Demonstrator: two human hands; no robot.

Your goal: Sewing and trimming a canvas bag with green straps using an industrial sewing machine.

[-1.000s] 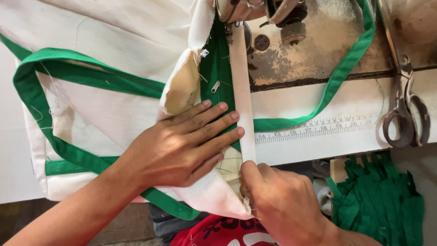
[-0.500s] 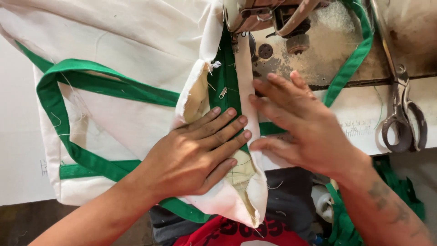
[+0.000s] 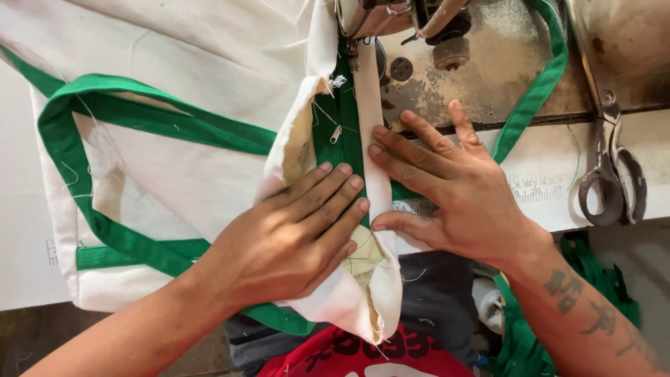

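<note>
Two hands press flat on the white cloth bag (image 3: 209,105) I am sewing, and I take that bag as my landmark. It lies spread on the work table (image 3: 21,230), its body white, its handle a green strap (image 3: 70,160) that loops across the left part of the bag. The bag's open edge faces me, folded back so the cream lining (image 3: 300,146) shows; I cannot see anything inside it. A green binding strip (image 3: 342,126) runs along that folded edge, up toward the sewing machine (image 3: 391,17) that stands at the bag's far end.

My left hand (image 3: 286,237) lies palm down on the bag's near corner, fingers together and stretched out, tips touching the binding strip from the left. My right hand (image 3: 453,188) lies just right of the same edge, fingers spread wide and flat, tips on the white fold beside the strip. Neither hand grips anything; both only press down, with the seam between them.

Right of the bag, a second green tape (image 3: 537,91) crosses the machine's worn metal bed (image 3: 488,70). Farther right, well apart from the bag, metal scissors (image 3: 611,167) lie on the table edge. Below that edge, near me, green fabric scraps (image 3: 593,279) hang in a heap.
</note>
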